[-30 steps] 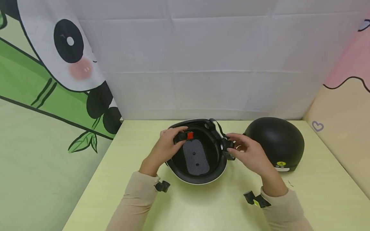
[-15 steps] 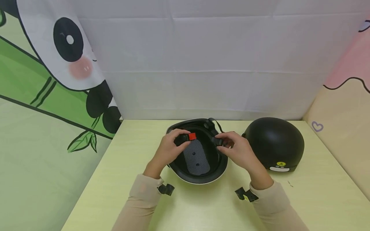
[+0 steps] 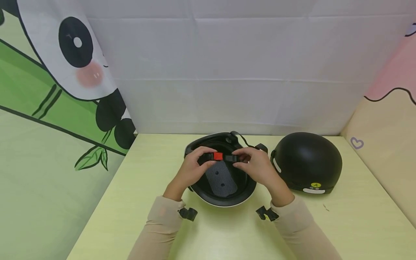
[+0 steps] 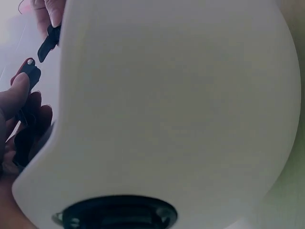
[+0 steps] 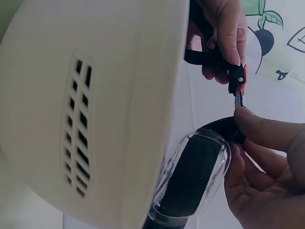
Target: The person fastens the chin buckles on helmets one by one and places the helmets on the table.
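Note:
A white-shelled helmet point(image 3: 227, 201) lies upside down on the table, its black lining facing up. Over its opening, my left hand point(image 3: 190, 169) pinches the black buckle half with a red release tab point(image 3: 217, 156). Facing it, my right hand point(image 3: 260, 168) pinches the black buckle tongue point(image 3: 230, 158) between thumb and fingers. The tongue points at the socket, with a small gap in the left wrist view and its tip right at the socket in the right wrist view. A ribbed black pad in clear plastic point(image 5: 190, 176) hangs on the strap beside my right fingers.
To the right stands a black helmet point(image 3: 307, 159), dome up, with a yellow round "A" sticker point(image 3: 316, 184). The pale yellow table point(image 3: 227, 234) meets a white cloth backdrop point(image 3: 227, 72). Printed cartoon cloths hang at both sides.
My right hand has moved left with the tongue, from the helmet's right rim to over its middle. My left hand has shifted slightly right, and the two buckle halves are now lined up close together.

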`<state>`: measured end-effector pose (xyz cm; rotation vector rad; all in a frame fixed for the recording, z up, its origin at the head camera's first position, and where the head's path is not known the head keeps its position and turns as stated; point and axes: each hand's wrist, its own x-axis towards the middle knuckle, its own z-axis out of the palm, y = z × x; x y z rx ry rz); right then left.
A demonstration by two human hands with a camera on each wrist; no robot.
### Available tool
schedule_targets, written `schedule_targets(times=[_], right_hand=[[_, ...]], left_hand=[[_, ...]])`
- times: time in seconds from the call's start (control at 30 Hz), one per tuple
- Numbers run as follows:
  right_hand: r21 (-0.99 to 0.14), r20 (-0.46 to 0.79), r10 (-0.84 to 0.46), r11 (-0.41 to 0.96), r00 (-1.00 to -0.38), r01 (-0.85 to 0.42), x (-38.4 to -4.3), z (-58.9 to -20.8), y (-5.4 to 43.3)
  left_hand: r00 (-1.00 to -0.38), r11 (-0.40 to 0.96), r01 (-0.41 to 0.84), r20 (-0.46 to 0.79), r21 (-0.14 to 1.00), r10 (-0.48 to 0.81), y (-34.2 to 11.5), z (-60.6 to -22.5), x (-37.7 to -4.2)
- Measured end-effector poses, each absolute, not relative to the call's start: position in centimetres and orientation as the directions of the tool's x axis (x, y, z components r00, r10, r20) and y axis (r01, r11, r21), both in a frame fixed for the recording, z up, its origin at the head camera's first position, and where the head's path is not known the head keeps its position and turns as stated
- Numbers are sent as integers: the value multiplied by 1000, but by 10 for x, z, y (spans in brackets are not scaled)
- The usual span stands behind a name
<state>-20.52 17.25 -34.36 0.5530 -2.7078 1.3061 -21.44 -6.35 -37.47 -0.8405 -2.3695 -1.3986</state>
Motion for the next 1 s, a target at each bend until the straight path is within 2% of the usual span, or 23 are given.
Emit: schedule_targets(times=[0.23,0.6,1.0], right_hand=[[-759,223,-269,555,-937,-340,-205,-347,166],[-739,276,-294,544,-915,-397,-205,-350,164],[-853,153,-276,449,-949,-268,-210,-350,167]], left_hand=[[-809,390,581,454,714,375,-62,-376,-214],[-796,430,598,440,676,415,-61,-374,-213],[-826,445,554,394,704,404,-59,-375,-212]])
